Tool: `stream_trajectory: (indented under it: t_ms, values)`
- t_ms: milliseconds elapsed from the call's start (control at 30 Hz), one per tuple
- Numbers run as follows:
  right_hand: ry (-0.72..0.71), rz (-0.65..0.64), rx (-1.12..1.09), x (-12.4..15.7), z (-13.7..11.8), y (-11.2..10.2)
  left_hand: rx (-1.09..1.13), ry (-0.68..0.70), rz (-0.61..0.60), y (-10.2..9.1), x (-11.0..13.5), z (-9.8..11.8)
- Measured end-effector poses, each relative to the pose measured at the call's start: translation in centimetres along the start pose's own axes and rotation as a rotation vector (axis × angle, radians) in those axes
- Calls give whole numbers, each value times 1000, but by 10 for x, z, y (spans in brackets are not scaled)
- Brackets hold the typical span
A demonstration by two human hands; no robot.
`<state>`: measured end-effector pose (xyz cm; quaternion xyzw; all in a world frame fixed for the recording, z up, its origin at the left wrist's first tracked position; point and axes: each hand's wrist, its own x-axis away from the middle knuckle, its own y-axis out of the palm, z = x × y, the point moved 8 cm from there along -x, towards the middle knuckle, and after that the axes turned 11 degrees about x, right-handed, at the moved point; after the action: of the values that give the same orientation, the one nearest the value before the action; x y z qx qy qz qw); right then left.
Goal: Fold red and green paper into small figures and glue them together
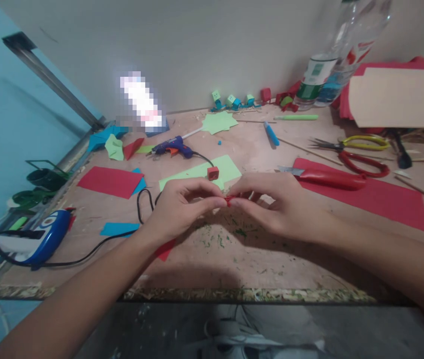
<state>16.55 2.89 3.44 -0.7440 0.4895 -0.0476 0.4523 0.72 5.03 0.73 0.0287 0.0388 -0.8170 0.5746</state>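
Both hands meet over the middle of the table, fingertips pinched on one small piece of red paper (228, 200). My left hand (185, 203) grips it from the left between thumb and fingers. From the right, my right hand (271, 202) pinches the same piece, and most of it is hidden by the fingertips. Just beyond them a small red paper cube (212, 173) rests on a light green sheet (226, 167). Green crumbs (239, 232) lie scattered on the wood below the hands.
A blue glue gun (174, 146) lies behind, its cable trailing left. To the right are a red-handled knife (331, 178) on red paper (391, 202), scissors (364, 149) and a blue pen (271, 133). Plastic bottles (314, 82) and small paper figures (232, 101) stand along the wall.
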Motion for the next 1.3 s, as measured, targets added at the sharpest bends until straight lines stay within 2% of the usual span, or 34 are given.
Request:
stream_trajectory:
  t_ms: [133, 267, 467, 633, 833, 967, 1167, 1300]
  values:
    - [-75, -14, -19, 2, -5, 2, -40, -14, -54, 1, 1, 1]
    - [-10, -32, -76, 1, -3, 4, -98, 7, -90, 3, 2, 1]
    - [27, 23, -58, 2, -4, 5, -100, 16, -50, 5, 3, -1]
    - [58, 57, -57, 1, -1, 4, -60, 8, -70, 5, 2, -1]
    - [161, 25, -160, -3, 9, 1, 35, 41, -45, 1, 0, 2]
    - [185, 17, -165, -4, 11, 2, -4, 60, -24, 2, 0, 1]
    - [148, -15, -188, -2, 6, 7, -68, 58, -1, 0, 2, 0]
    - [236, -17, -243, -3, 11, 9, -82, 89, -6, 0, 0, 3]
